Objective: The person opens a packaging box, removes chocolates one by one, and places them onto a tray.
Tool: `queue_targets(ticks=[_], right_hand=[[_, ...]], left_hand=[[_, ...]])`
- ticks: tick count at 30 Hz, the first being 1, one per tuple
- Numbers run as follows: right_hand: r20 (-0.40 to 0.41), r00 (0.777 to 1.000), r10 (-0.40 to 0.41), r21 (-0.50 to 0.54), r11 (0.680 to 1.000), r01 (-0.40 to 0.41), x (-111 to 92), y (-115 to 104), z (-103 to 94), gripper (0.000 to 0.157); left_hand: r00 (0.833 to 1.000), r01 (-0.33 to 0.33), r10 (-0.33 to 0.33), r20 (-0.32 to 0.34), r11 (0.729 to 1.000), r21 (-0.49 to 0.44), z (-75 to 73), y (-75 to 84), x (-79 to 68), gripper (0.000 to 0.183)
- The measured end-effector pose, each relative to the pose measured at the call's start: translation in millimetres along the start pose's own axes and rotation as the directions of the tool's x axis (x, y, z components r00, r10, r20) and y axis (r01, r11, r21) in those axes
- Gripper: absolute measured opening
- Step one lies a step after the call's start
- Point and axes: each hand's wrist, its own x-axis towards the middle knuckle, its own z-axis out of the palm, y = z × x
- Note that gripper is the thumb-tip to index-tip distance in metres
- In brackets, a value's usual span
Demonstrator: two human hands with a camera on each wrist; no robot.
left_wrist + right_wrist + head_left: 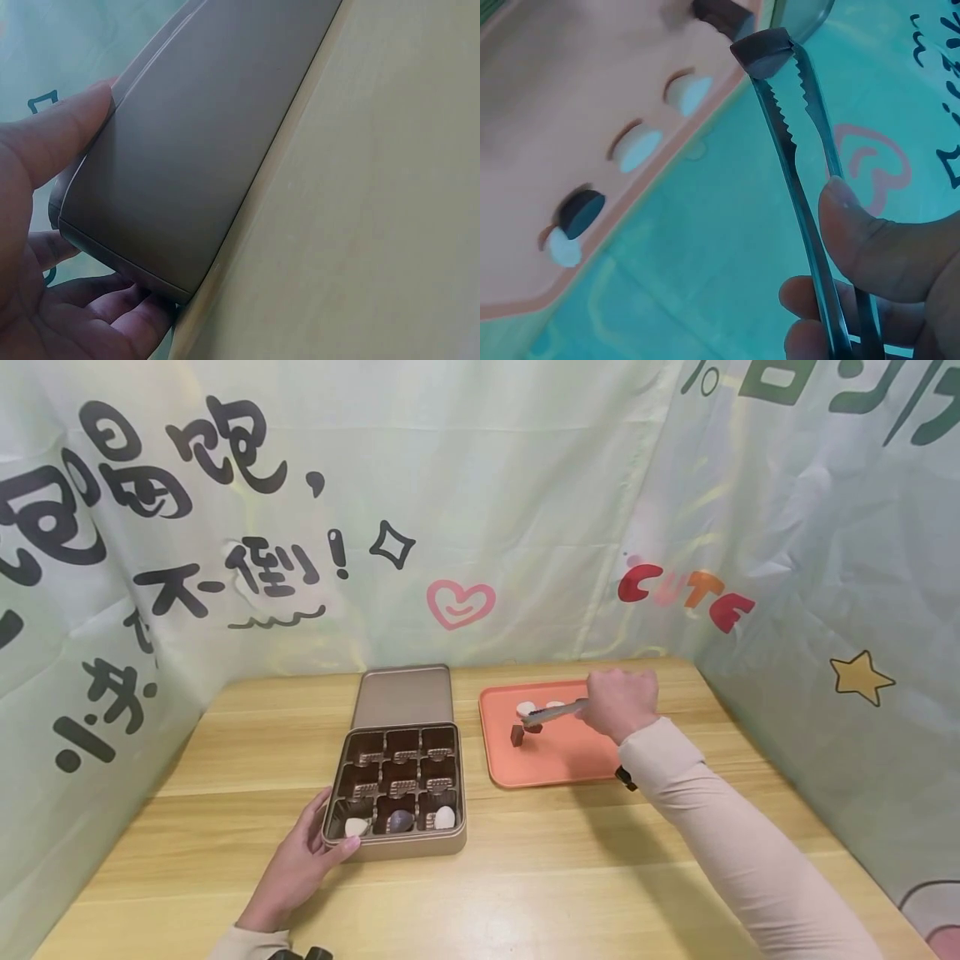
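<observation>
Pale green printed cloth [525, 485] walls in a wooden table [525, 893] before me. The person's right hand [621, 700] grips metal tongs [558, 712], whose tips pinch a dark brown piece [761, 54] over an orange tray [555, 768]. Another dark block [517, 736] lies just beside it, with white pieces [526, 707] farther back. The left hand [303, 860] holds the near left corner of a brown tin [408, 847], thumb at the rim. Three pieces [401, 821], white, dark and white, sit in its front compartments; its lid [402, 697] lies open behind.
</observation>
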Motion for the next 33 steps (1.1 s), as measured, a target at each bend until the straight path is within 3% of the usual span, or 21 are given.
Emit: queue_targets(ticks=[9, 17, 21, 29, 33], right_hand=[[-0.017, 1.000, 0.021, -0.017, 1.000, -0.021, -1, 12, 9.8, 0.031], [0.001, 0.999, 0.042, 0.019, 0.999, -0.042, -4, 12, 24.2, 0.035], [-0.053, 0.998, 0.046, 0.043, 0.998, -0.043, -2, 8, 24.0, 0.039], [-0.135, 0.989, -0.059, 0.048, 0.997, 0.067, 2, -14, 28.5, 0.040], [-0.204, 0.970, -0.129, 0.005, 0.991, 0.132, 1, -29, 35.0, 0.039]], left_hand=[[1.000, -0.009, 0.009, 0.001, 1.000, -0.016, 1.2, -1.9, 0.2, 0.093], [1.000, 0.025, -0.025, -0.007, 0.999, 0.044, -1.4, -5.5, -9.8, 0.096], [1.000, 0.012, -0.012, -0.005, 0.999, 0.038, -1.0, -2.6, -6.0, 0.096], [1.000, -0.018, 0.018, -0.005, 1.000, 0.002, -0.4, -0.9, -1.3, 0.095], [1.000, -0.031, 0.031, -0.003, 1.000, -0.003, -0.1, -1.1, -0.6, 0.094]])
